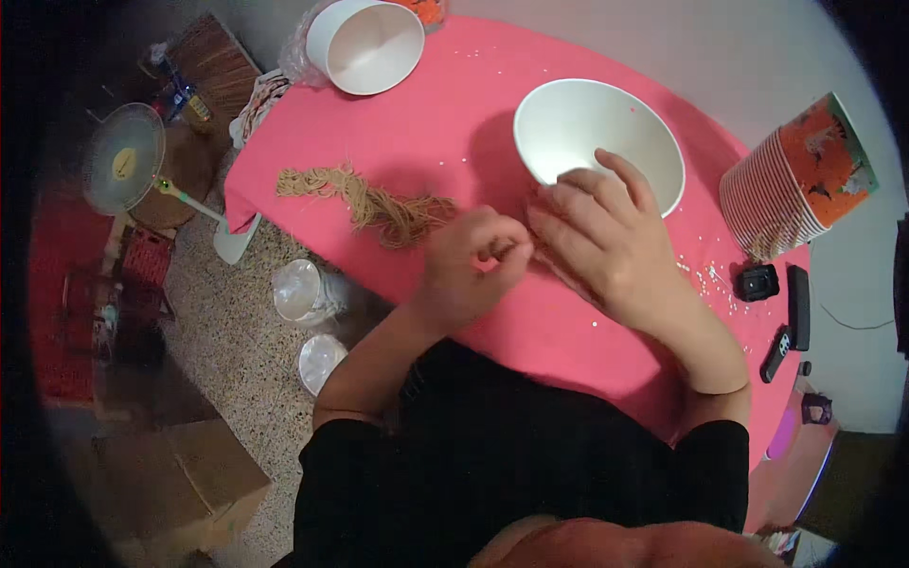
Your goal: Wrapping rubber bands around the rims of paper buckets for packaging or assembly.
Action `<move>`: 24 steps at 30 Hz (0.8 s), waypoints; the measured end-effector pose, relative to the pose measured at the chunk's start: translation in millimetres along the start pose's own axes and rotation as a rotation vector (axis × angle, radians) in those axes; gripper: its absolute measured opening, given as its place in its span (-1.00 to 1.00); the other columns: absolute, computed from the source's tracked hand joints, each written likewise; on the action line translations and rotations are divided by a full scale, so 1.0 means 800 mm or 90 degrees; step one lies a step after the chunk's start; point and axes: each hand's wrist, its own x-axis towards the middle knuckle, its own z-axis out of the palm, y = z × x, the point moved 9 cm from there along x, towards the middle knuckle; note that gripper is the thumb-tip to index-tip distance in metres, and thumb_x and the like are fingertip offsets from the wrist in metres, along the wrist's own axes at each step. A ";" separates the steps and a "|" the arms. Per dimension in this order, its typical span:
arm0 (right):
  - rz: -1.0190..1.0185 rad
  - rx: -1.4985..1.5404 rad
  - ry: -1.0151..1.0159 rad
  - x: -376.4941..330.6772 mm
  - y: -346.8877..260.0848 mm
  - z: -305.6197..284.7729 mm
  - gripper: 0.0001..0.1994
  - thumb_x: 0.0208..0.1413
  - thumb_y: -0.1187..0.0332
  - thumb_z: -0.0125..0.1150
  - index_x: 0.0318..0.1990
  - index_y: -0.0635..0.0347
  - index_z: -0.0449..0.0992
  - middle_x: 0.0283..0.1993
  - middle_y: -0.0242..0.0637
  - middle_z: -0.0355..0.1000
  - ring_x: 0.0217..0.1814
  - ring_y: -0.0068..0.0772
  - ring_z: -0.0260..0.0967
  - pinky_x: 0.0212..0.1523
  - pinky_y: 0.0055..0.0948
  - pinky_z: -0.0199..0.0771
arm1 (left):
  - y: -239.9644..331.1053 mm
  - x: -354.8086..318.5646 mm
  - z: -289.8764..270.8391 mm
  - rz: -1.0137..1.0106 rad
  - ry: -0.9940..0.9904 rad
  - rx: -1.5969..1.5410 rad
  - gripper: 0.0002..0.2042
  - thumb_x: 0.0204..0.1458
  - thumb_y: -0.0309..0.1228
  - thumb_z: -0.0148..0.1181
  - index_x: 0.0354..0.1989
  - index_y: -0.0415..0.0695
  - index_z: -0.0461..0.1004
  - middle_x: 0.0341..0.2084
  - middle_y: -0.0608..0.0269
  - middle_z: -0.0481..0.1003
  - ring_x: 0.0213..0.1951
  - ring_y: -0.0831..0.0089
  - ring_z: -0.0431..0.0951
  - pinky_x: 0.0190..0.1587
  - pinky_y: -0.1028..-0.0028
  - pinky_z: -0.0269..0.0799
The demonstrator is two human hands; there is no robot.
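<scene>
Right now your left hand [469, 270] pinches shut on something too small to make out, and your right hand [601, 232] lies curled beside the near white bowl [597, 142]; whether it grasps anything I cannot tell. You seem mid-sorting; next calls for fine fingertip control. Two white bowls, the second [365, 43] farther off; one twine bundle [365, 199] on the pink table [436, 114].

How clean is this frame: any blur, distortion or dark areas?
Head view: the left hand is motion-blurred; the right hand and bowl are sharper; fisheye bends the table edge; rim vignetted black; floor at left dim.
</scene>
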 end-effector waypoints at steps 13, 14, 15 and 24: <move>-0.070 -0.036 0.007 -0.001 -0.017 -0.002 -0.85 -0.21 0.42 0.20 -0.41 0.21 0.47 -0.30 -0.30 0.41 -0.09 -0.27 0.40 0.17 0.05 0.29 | -0.165 -0.008 -0.192 -0.077 -0.072 0.535 -0.75 0.08 -0.47 0.02 -0.07 -0.19 0.47 -0.03 0.00 0.44 0.06 0.01 0.38 0.18 0.17 0.23; -0.071 -0.034 0.015 -0.001 -0.017 -0.005 -0.84 -0.21 0.42 0.19 -0.40 0.21 0.47 -0.30 -0.30 0.41 -0.10 -0.26 0.40 0.16 0.05 0.29 | -0.207 -0.030 -0.216 -0.114 -0.072 0.613 -0.75 0.08 -0.44 0.02 -0.07 -0.20 0.45 -0.01 -0.01 0.43 0.09 -0.01 0.36 0.19 0.16 0.20; -0.071 -0.037 0.016 0.000 -0.014 -0.007 -0.84 -0.21 0.42 0.19 -0.40 0.21 0.47 -0.30 -0.30 0.41 -0.10 -0.26 0.40 0.16 0.05 0.29 | -0.234 -0.039 -0.228 -0.148 -0.074 0.683 -0.74 0.08 -0.42 0.03 -0.06 -0.21 0.44 0.00 -0.02 0.41 0.11 -0.03 0.33 0.21 0.15 0.17; 0.027 0.021 0.186 -0.006 0.029 -0.092 -0.83 -0.18 0.55 0.29 -0.36 0.27 0.49 -0.35 -0.19 0.43 -0.23 -0.13 0.42 0.00 -0.06 0.40 | -0.200 0.008 -0.289 -0.308 0.147 0.559 -0.72 0.11 -0.34 0.07 -0.03 -0.16 0.40 -0.21 -0.10 0.51 -0.09 -0.03 0.49 -0.04 0.18 0.39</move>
